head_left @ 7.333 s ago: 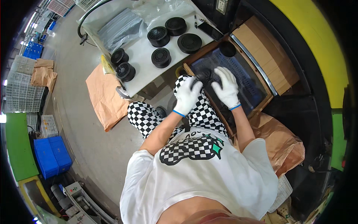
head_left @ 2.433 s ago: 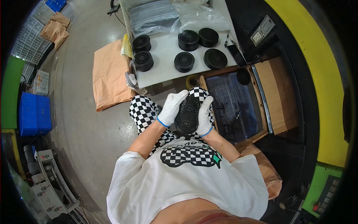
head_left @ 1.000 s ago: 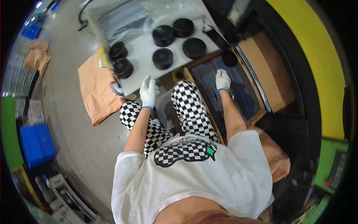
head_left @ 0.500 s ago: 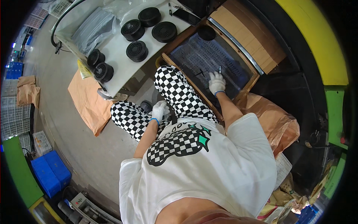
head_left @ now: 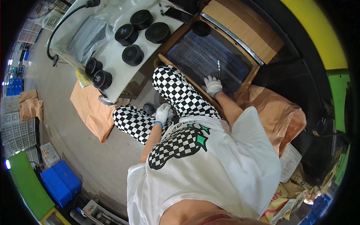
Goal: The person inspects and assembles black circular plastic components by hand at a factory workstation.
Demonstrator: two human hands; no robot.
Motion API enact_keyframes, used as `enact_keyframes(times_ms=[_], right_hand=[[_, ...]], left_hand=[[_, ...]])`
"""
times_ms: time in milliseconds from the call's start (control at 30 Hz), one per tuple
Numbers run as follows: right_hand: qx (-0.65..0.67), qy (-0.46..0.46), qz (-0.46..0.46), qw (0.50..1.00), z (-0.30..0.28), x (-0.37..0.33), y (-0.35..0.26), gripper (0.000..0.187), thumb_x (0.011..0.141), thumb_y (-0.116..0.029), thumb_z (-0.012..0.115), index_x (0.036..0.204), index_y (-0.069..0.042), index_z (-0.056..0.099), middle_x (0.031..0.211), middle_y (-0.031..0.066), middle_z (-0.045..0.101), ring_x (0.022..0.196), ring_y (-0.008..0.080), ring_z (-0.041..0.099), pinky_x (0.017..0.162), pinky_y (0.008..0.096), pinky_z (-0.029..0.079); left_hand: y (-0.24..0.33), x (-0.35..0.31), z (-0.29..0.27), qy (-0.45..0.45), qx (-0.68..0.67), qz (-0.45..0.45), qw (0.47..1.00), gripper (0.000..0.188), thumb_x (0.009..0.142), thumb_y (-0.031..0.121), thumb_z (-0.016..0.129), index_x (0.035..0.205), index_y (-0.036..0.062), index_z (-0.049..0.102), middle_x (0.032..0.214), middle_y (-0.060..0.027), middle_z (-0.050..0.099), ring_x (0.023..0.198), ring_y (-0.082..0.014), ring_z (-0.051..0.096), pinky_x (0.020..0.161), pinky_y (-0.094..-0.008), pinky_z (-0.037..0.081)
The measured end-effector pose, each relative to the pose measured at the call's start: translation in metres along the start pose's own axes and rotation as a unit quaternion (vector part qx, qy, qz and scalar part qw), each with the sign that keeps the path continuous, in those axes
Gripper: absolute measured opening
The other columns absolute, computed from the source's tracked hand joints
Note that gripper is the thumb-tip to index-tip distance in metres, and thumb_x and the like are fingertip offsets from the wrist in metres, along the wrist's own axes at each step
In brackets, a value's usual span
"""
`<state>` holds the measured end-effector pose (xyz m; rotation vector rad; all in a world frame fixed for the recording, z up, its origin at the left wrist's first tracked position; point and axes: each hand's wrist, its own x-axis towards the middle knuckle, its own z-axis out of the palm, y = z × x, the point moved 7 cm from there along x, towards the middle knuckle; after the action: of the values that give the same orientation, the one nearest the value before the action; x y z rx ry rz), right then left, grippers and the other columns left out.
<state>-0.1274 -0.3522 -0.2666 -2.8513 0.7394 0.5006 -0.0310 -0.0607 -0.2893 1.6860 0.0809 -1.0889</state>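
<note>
My right hand [head_left: 212,85], in a white glove with a blue cuff, lies with fingers apart on the near edge of a wood-framed box [head_left: 245,84]. Its dark, bluish surface [head_left: 208,52] looks like a clear cover with a ribbed pattern beneath. A slim pen-like piece [head_left: 219,66] lies just beyond my fingertips. What is under the palm is hidden. Between my knees, my gloved left hand [head_left: 164,111] is held with fingers curled. Whatever it may hold is hidden. A round black part [head_left: 201,28] sits on the box's far corner.
On the white table [head_left: 114,45] at left stand several round black grilled parts [head_left: 132,55], plastic bags [head_left: 89,35] and a phone [head_left: 178,15]. Brown paper [head_left: 93,110] lies on the floor, and a brown bag [head_left: 275,112] is by my right side. Blue bins [head_left: 61,183] stand at lower left.
My right hand has drawn back toward the box's near edge and left. Thin dark pieces seen beside it before no longer show. My left hand stays between the knees; the view has shifted slightly.
</note>
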Motion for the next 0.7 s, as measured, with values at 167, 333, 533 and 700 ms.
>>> enact_keyframes(times_ms=[167,333,533,700], right_hand=[[0.012,0.076,-0.03,0.997,-0.015,-0.06,0.026,0.037,0.076,-0.041,0.052,0.093,-0.009,0.059,0.103,0.0102,0.053,0.094,0.0274,0.049,0.075,0.0411,0.038],[0.07,0.215,0.063,0.972,-0.037,-0.071,0.06,0.032,0.079,-0.038,0.049,0.087,-0.01,0.061,0.094,0.0074,0.056,0.088,0.0274,0.049,0.075,0.0403,0.039],[0.067,-0.014,0.221,0.973,-0.007,-0.032,0.086,0.065,0.08,-0.052,0.04,0.133,-0.017,0.025,0.14,0.0075,0.017,0.125,0.0329,0.024,0.093,0.0498,0.03],[0.092,-0.123,0.223,0.963,0.003,-0.029,0.069,0.059,0.079,-0.044,0.047,0.126,-0.01,0.036,0.136,0.0154,0.023,0.12,0.0356,0.031,0.097,0.0423,0.031]], left_hand=[[0.008,0.0,0.007,-0.018,0.048,0.0,0.999,0.029,0.081,0.02,0.05,0.099,-0.0023,0.054,0.069,-0.009,0.056,0.055,-0.0155,0.055,0.05,-0.0255,0.046],[0.012,-0.001,0.008,-0.022,0.062,0.018,0.998,0.027,0.08,0.021,0.049,0.094,-0.0012,0.056,0.068,-0.0076,0.056,0.055,-0.0144,0.054,0.05,-0.0246,0.044],[0.002,-0.002,0.007,-0.029,0.021,0.0,0.999,0.029,0.081,0.022,0.05,0.097,-0.0007,0.055,0.069,-0.0073,0.056,0.055,-0.0144,0.054,0.049,-0.0247,0.044],[0.002,0.0,0.006,-0.016,0.021,0.018,0.999,0.028,0.081,0.023,0.051,0.098,0.0003,0.055,0.069,-0.007,0.056,0.055,-0.0143,0.054,0.049,-0.0244,0.044]])
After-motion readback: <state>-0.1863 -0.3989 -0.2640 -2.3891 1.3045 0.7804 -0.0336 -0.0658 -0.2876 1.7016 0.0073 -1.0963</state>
